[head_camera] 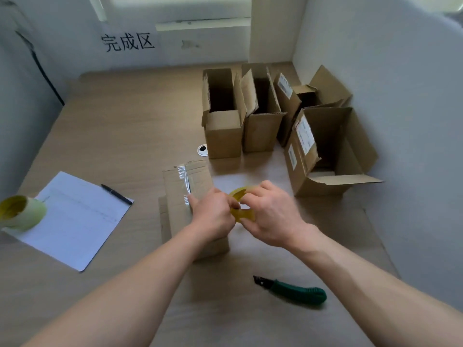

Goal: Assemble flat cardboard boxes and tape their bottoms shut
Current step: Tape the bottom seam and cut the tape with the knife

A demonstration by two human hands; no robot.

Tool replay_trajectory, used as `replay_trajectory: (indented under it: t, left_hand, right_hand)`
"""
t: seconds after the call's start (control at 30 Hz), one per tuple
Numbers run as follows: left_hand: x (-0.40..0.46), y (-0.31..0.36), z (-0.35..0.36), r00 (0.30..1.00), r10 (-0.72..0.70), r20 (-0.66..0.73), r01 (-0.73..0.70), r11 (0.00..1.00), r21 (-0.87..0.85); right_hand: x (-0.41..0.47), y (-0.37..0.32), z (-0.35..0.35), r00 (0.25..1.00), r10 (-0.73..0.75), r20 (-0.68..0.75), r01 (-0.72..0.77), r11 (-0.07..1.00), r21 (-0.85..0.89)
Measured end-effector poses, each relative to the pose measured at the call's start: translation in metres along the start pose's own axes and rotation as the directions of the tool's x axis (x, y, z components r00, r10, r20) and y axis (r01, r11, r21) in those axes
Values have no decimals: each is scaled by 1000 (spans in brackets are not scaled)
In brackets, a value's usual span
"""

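A brown cardboard box stands bottom-up in the middle of the table, with a strip of clear tape running along its closed flap seam. My right hand grips a yellowish roll of tape just right of the box. My left hand is over the box's right edge, its fingers pinching at the roll; a fingertip lies by the tape strip. Whether a tape end runs from roll to box is hidden by my hands.
Several assembled open boxes stand at the back right near the wall. A green utility knife lies at the front right. At the left are a sheet of paper, a pen and a second tape roll.
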State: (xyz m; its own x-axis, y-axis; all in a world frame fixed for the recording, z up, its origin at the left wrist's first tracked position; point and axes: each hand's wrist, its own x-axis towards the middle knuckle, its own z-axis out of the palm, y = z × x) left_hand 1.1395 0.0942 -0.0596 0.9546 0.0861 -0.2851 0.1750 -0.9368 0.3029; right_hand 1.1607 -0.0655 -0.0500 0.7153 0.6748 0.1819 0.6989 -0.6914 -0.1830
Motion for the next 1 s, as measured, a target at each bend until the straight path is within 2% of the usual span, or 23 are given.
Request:
replay_trajectory:
  t: [0.07, 0.1, 0.13, 0.2, 0.27, 0.37, 0.4, 0.47, 0.57, 0.67, 0.8, 1.0]
  left_hand:
    - [2, -3, -1, 1000, -17, -8, 17, 999, -44]
    - [4, -3, -3, 999, -33, -1, 33, 995, -92]
    - [6, -3, -5, 999, -49, 13, 50, 989, -142]
    - [8, -2, -8, 997, -64, 31, 69, 978, -197]
    - [9, -3, -10, 997, -71, 32, 76, 976, -202]
    - [9, -3, -11, 996, -81, 23, 84, 976, -201]
    - [9, -2, -13, 996, -81, 33, 87, 974, -210]
    - [9, -1, -16, 995, -79, 54, 89, 970, -224]
    - [10, -2, -18, 994, -82, 67, 96, 968, -230]
    - [10, -1, -18, 995, -86, 56, 97, 968, -231]
    - [12, 1, -18, 995, -85, 56, 96, 967, -235]
    - [14, -3, -17, 995, -91, 46, 100, 966, -238]
  right_hand:
    - [-31, -1, 8, 966, 146, -214, -108, 978, 180]
    - [-54, -2, 16, 932, 241, -270, -172, 952, 254]
    - [-82, -3, 27, 914, 310, -263, -239, 933, 270]
    - [-139, -9, 55, 924, 373, -86, -359, 922, 145]
    - [-185, -15, 79, 881, 454, 134, -459, 888, 6]
    - [-206, -13, 98, 792, 576, 202, -582, 812, -34]
    - [-204, -14, 98, 769, 606, 203, -618, 786, -5]
    - [-199, -15, 96, 731, 652, 201, -681, 712, 171]
    - [-179, -24, 83, 782, 606, 145, -584, 632, 510]
    - [-153, -33, 72, 848, 522, 93, -437, 589, 680]
    - [-131, -30, 77, 869, 476, 136, -423, 570, 704]
    - [-108, -18, 88, 882, 398, 253, -462, 618, 636]
